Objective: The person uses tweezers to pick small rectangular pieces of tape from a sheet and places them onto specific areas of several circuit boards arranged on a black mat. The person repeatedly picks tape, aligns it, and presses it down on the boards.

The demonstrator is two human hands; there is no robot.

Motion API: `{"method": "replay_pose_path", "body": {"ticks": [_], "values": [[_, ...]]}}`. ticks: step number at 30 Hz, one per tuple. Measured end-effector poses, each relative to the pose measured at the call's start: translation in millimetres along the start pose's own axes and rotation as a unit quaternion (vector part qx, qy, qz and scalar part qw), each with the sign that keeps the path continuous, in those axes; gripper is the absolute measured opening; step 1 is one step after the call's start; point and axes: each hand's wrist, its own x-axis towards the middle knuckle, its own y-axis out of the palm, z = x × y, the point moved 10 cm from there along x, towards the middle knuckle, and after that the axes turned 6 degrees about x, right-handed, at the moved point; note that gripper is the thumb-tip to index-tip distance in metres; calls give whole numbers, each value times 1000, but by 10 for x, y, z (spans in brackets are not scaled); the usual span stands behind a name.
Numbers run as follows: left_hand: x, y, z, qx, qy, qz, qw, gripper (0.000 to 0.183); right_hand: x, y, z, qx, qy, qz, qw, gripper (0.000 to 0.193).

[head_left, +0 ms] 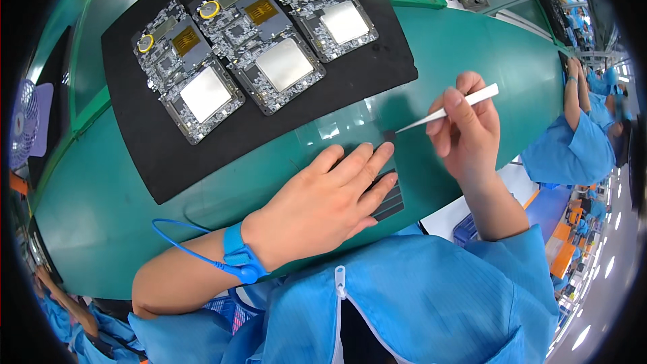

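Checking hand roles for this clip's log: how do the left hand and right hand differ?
Pose: the left hand is palm down, fingers extended, partly over dark strips; the right hand is curled.
Tool: the right hand pinches white tweezers; the left hand shows no tool.
Wrist: the left hand's wears a blue strap; the right hand's is bare.
Shared: both are ungloved.

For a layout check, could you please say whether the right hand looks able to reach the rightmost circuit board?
Probably yes: only green tabletop and black mat separate the right hand, holding white tweezers, from that board.
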Motion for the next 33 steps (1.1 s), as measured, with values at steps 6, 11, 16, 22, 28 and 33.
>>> {"method": "replay_pose_path", "body": {"ticks": [6, 11, 16, 22, 28, 33], "values": [[-94, -387, 466, -172, -138, -55, 974, 46, 278, 286, 138, 33, -10, 61, 998, 10], [-132, -281, 824, -606, -317, -81, 725, 38, 296, 440, 160, 55, 1, 91, 994, 10], [-146, -152, 835, -653, -333, -46, 679, 18, 303, 503, 109, 41, 11, 101, 994, 10], [-267, -395, 948, -471, -312, -109, 818, 13, 479, 524, 127, 37, -2, 84, 996, 13], [-373, -853, 646, 95, -210, -199, 952, 38, 926, 874, -170, -34, 19, 85, 996, 25], [-451, -661, 756, 145, -225, -155, 951, 46, 1006, 1090, -430, -62, 25, 112, 991, 27]]}}
